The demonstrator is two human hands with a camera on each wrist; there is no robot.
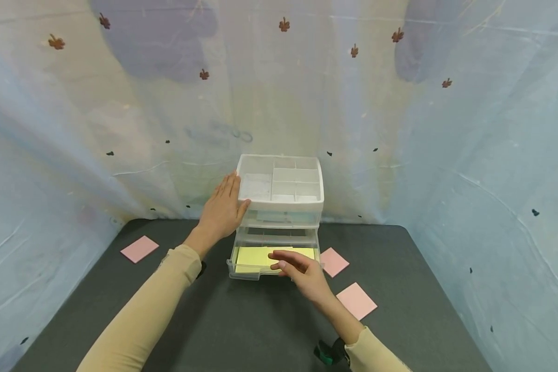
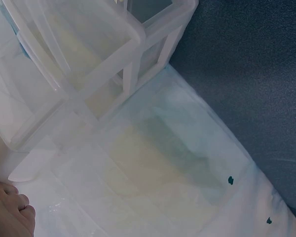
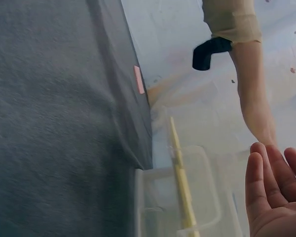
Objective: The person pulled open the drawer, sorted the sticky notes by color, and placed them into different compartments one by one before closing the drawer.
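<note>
Drawer unit (image 1: 280, 205), white and translucent, upright at centre of head frame on dark tabletop (image 1: 242, 330). Lower drawer (image 1: 244, 276) drawn out toward lower centre of frame, with yellow notes (image 1: 256, 257) lying inside, behind the clear front wall. Upper drawer (image 1: 285, 217) pushed in.

Left hand (image 1: 220, 209): flat against the unit's upper side, left of centre in head frame, fingers straight, thumb near the front corner; nothing gripped. Only partly visible at lower left of left wrist frame, grip not readable there. Right hand (image 1: 307, 276): over the lower drawer, lower centre of head frame; fingers loosely bent, nothing held. At lower right of right wrist frame, apart from the drawer wall.

Handling (judgement only). Unit: probably light, stiff plastic, smooth and somewhat slippery; likely to skid if tugged without a bracing palm. Best braced high on the side walls. Drawer: probably thin-walled, liable to flex or crack if pressed down while extended; best taken at middle of front lip and slid level. Notes: likely light, soft, easily creased; best pinched at the near edge.

Pink pad (image 1: 139, 249) at left of head frame, two more pink pads (image 1: 356, 300) right of centre: likely light, best lifted by opposite edges.
</note>
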